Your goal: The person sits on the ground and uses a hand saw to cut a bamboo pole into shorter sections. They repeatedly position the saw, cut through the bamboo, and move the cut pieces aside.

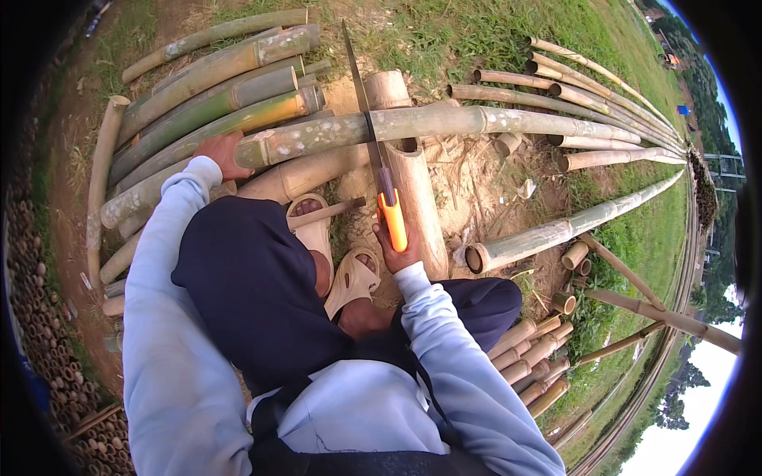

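Note:
My right hand [399,252] grips the orange handle of a hand saw [367,111]. The saw's long blade runs away from me and crosses a long green-grey bamboo pole [444,123] that lies left to right. My left hand [223,153] presses on the near left end of that pole. The pole rests across a thick pale bamboo log [413,190] pointing away from me. My two feet in beige sandals [333,254] stand on the bare dirt just behind the log. A thin stick [327,212] lies across the left sandal.
A stack of green bamboo poles [214,87] lies at the upper left. More long poles [571,87] fan out at the upper right, and another pole [571,226] lies at the right. Short cut bamboo pieces [536,361] are piled at the lower right. Many cut tube ends [44,317] line the left edge. Grass surrounds the dirt patch.

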The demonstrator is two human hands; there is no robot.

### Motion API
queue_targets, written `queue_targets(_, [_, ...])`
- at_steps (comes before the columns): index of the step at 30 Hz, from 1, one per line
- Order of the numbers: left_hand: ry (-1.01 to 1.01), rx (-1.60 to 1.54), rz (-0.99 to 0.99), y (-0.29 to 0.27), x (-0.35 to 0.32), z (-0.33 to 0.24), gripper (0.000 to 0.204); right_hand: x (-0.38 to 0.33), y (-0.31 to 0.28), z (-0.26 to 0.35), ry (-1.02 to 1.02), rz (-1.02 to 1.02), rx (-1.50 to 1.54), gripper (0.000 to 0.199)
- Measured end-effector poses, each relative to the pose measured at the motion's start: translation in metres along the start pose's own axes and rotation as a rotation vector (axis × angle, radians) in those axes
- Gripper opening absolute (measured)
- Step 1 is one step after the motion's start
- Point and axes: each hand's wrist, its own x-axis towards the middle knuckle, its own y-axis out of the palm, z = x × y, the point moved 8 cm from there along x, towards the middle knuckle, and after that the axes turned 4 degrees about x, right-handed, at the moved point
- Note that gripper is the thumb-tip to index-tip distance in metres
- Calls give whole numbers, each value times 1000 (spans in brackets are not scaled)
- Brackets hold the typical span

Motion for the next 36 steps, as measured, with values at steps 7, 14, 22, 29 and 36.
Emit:
queue_targets(7, [10, 13, -94, 8, -1, 16, 84, -119, -36, 50, 27, -89, -112, 16])
queue_targets(14, [-50, 13, -24, 5, 16, 9, 89, 51, 4, 76, -78, -109, -234, 28])
queue_targets(22, [-18, 38, -169, 8, 3, 23, 81, -126, -65, 109, 69, -19, -207, 22])
queue_targets(29, [47, 23, -144, 23, 23, 8, 84, 16, -16, 85, 110, 60, -258, 32])
queue_targets(36, [35, 14, -168, 23, 12, 29, 85, -73, -40, 106, 156, 81, -270, 25])
